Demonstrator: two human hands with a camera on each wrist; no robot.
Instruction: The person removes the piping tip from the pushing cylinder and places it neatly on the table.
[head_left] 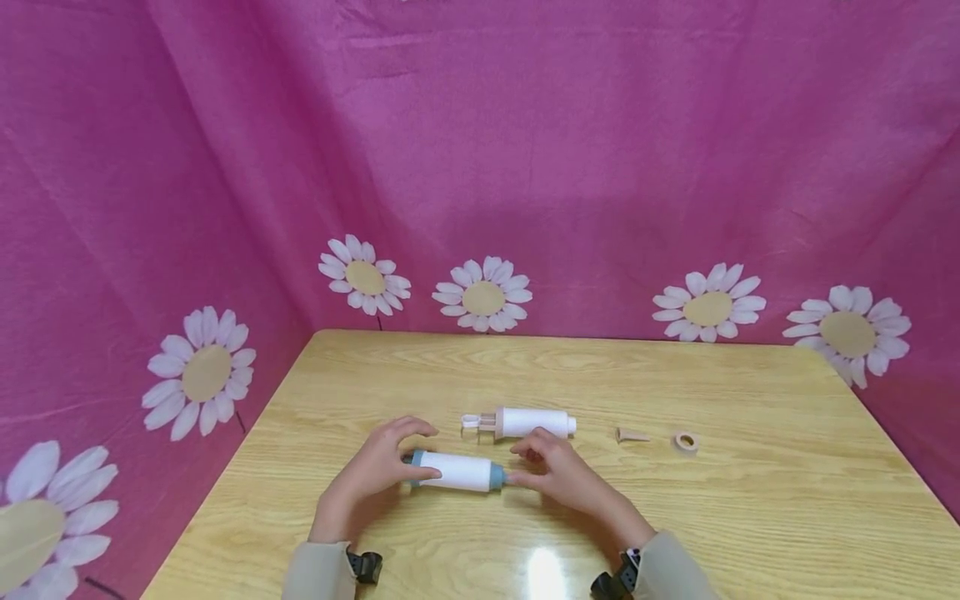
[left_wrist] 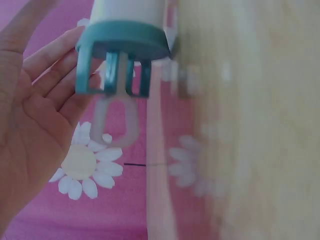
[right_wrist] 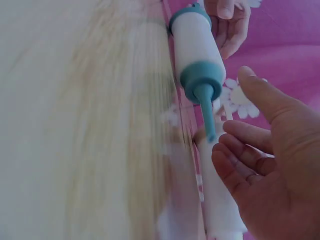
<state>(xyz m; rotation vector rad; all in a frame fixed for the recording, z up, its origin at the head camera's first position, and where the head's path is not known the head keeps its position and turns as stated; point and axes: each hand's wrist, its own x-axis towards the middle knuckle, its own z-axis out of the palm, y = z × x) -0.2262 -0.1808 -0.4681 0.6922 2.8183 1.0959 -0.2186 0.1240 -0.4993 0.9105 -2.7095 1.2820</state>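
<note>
An icing syringe with a white barrel (head_left: 461, 472) and teal ends lies sideways on the table between my hands. My left hand (head_left: 375, 462) is spread around its left end, thumb overlapping the barrel in the head view, fingers loosely extended behind. From that end a pale pull ring (left_wrist: 115, 122) sticks out below the teal cage (left_wrist: 122, 40) in the left wrist view. My right hand (head_left: 570, 475) is beside the thin teal nozzle (right_wrist: 206, 112), fingers parted and relaxed. Its fingertips are right at the nozzle's tip, without curling round it.
Behind lies a second syringe (head_left: 534, 422) with a white barrel and beige collar, its pull ring to the left. To the right are a small beige nozzle (head_left: 632, 435) and a beige ring (head_left: 686, 442). A pink flowered curtain (head_left: 570, 208) stands behind the wooden table (head_left: 750, 517).
</note>
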